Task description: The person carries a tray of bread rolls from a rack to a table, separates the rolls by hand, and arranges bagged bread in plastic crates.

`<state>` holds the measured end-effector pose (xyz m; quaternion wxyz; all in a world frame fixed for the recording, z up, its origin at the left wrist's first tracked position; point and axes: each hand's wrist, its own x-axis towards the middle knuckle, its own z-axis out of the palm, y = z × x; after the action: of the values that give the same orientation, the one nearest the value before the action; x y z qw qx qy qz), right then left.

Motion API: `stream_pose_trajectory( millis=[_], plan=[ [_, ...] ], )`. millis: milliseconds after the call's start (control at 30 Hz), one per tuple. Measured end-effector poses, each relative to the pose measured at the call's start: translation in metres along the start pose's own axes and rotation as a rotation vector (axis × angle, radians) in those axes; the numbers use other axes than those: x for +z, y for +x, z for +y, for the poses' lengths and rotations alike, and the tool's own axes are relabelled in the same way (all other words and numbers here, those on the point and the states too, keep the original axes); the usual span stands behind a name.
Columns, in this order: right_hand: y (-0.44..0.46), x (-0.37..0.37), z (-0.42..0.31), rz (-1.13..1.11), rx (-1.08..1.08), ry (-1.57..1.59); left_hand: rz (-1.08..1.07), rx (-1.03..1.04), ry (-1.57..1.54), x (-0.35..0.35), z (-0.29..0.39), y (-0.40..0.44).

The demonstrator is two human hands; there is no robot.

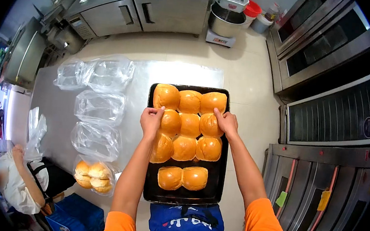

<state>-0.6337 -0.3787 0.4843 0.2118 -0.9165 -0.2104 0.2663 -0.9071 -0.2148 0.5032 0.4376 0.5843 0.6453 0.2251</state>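
Observation:
A black baking tray [183,198] lies in front of me, its left part over the metal table. Several glossy golden buns [188,125], joined in rows, fill its far part. A separate pair of joined buns [182,178] sits near the tray's front edge. My left hand [151,120] is closed at the left side of the bun block, thumb on a middle-row bun. At the opposite side, my right hand [227,122] grips the block, thumb near the gap between the far and middle rows. The fingers at the tray's sides are partly hidden.
Clear plastic bags [98,107] lie along the metal table [142,81]; the nearest bag holds buns [93,175]. A co-worker [21,181] is at lower left, holding a plastic bag. Ovens [329,44] line the right; a mixer [227,21] stands at the back.

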Motion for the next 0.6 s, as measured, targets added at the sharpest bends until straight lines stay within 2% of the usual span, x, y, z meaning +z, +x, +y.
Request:
stream_pose_trajectory(
  millis=[33,100,133,167,200,267,300,400,533,600],
  plan=[
    [0.004,0.008,0.006,0.057,-0.018,0.018,0.040,0.001,-0.005,0.004,-0.006,0.005],
    [0.005,0.013,0.003,0.029,0.050,0.261,0.113,-0.001,-0.017,0.018,-0.018,0.014],
    [0.005,0.015,0.004,0.013,0.091,0.382,-0.059,-0.071,-0.169,0.019,-0.027,0.019],
    [0.015,0.017,0.012,-0.174,0.203,0.686,-0.230,-0.142,-0.319,0.014,-0.024,0.021],
    [0.014,0.016,0.009,-0.138,0.240,0.762,-0.399,-0.210,-0.467,0.008,-0.018,0.021],
    [0.011,0.013,0.003,-0.063,0.311,0.918,-0.402,-0.317,-0.574,0.003,-0.006,0.017],
    [0.010,0.007,0.003,-0.175,0.310,1.001,-0.403,-0.372,-0.627,0.001,-0.003,0.016],
    [-0.002,-0.014,-0.007,-0.231,0.351,1.260,-0.382,-0.513,-0.858,-0.006,-0.001,0.019],
    [-0.001,-0.033,-0.009,-0.307,0.265,1.143,-0.598,-0.567,-1.019,-0.015,-0.005,0.028],
    [0.005,-0.039,-0.005,-0.295,0.262,0.826,-0.650,-0.589,-0.978,-0.022,-0.002,0.025]
  ],
)
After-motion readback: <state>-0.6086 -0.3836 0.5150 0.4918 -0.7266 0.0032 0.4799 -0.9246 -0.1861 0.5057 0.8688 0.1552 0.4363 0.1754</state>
